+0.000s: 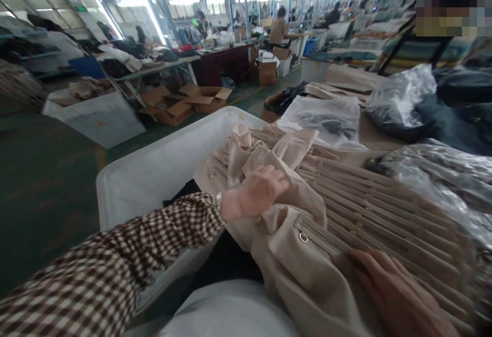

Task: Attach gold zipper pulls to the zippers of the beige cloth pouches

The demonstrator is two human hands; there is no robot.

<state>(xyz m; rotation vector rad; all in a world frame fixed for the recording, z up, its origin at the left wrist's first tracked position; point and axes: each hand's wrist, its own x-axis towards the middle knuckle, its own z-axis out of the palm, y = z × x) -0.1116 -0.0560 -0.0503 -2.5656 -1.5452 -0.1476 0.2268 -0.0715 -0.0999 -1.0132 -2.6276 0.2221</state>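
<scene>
Factory hall across the upper frame: tables, cartons, strip lights. White plastic bin (154, 173) at centre left. Beige pleated garment (365, 209) is draped from centre to lower right over the bin's edge. Judged soft, light, limp; best gathered at the plain fabric beside the metal ring (303, 237). Left hand (255, 193) lies flat on folds, fingers loosely curled. Right hand (400, 296) is pressed spread on pleats.
</scene>
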